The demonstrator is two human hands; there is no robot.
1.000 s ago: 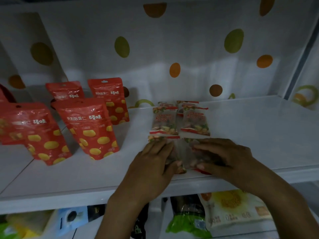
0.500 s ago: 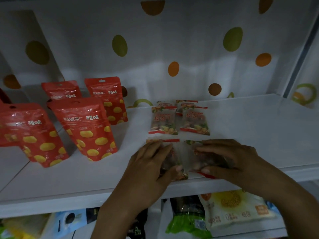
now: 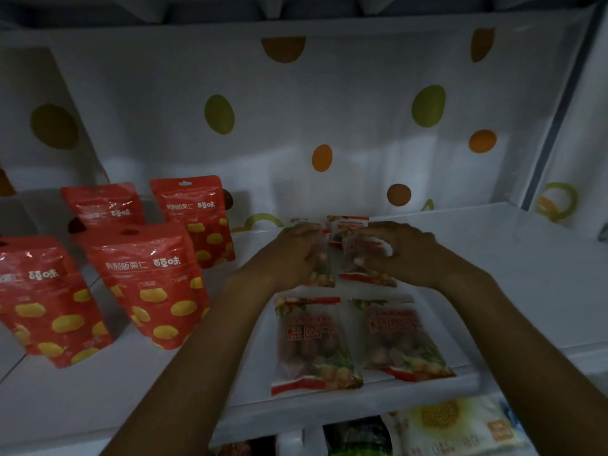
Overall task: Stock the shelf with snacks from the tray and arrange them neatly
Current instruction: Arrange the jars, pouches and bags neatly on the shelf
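**Inspector:** The left hand (image 3: 297, 255) rests on the rear-left snack packet (image 3: 320, 273), fingers curled over its upper part. The right hand (image 3: 403, 253) is on the rear-right snack packet (image 3: 365, 258), thumb and fingers pinched around its clear wrapper. Both arms reach in from the lower edge of the view, across the front of the shelf (image 3: 526, 274).

**Clerk:** And the rest of the stock?

**Inspector:** Two further packets lie flat near the shelf's front edge, side by side: the front-left packet (image 3: 312, 343) and the front-right packet (image 3: 399, 340), each clear with red lettering and red strips at the ends. The front-right one sits slightly askew, its near end angled to the right. Behind the rear pair, parts of more packets of this kind show, against the back wall (image 3: 362, 103).

**Clerk:** Anything on the left?

**Inspector:** Four red stand-up pouches (image 3: 151, 287) with yellow spots, upright in two rows, well apart from the clear packets. The wall behind carries green, orange and brown dots.

**Clerk:** Below?

**Inspector:** On the lower shelf, a pale bag with a sunflower print (image 3: 454, 426) and a dark item beside it, too dim to identify.
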